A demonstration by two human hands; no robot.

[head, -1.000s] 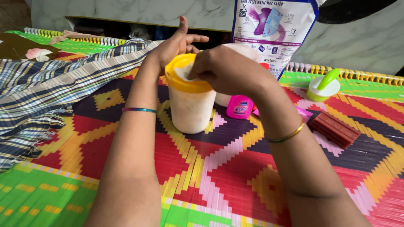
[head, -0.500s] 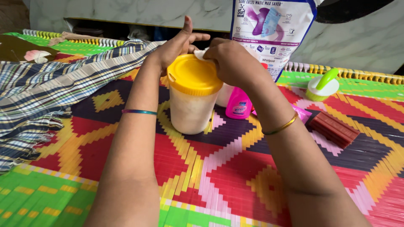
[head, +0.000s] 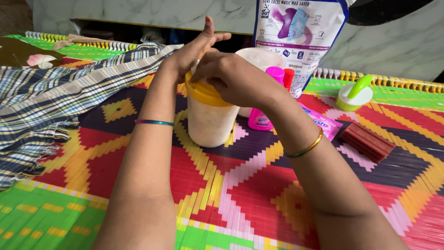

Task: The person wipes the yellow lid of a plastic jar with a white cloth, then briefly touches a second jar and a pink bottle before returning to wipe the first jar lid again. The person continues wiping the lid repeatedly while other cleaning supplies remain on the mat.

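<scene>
Yellow-lidded jar (head: 210,113): one, translucent white with pale contents, standing upright on the woven mat (head: 259,185), its long axis running vertical and the lid facing up. Half a second ago your right hand was sitting behind the lid, leaving the yellow top fully showing; now your right hand (head: 233,78) is lying over the lid, covering most of it, with its fingers (head: 203,71) curling down onto the far rim and gripping the lid. Your left hand (head: 192,51) is keeping to the far left side of the jar, palm against it, its fingers (head: 208,32) sticking up and spread, clasping nothing. The pink bottle's cap, hidden before, is now showing.

Counted items on the mat:
- Pink bottle (head: 262,118): one, upright, just behind and right of the jar.
- White tub (head: 259,58): one, behind your right hand.
- Red cap (head: 288,76): one, beside the pink cap.
- Detergent pouch (head: 300,32): one, standing at the back.
- Pink sachet (head: 321,122): one, lying flat.
- Dark red bar (head: 367,141): one, lying flat at the right.
- White and green brush (head: 355,95): one, well to the right.
- Checked cloth (head: 60,97): one, spreading across the left.
- Bangles: two, a blue-green bangle (head: 154,122) on your left wrist, a gold bangle (head: 305,147) on your right.
</scene>
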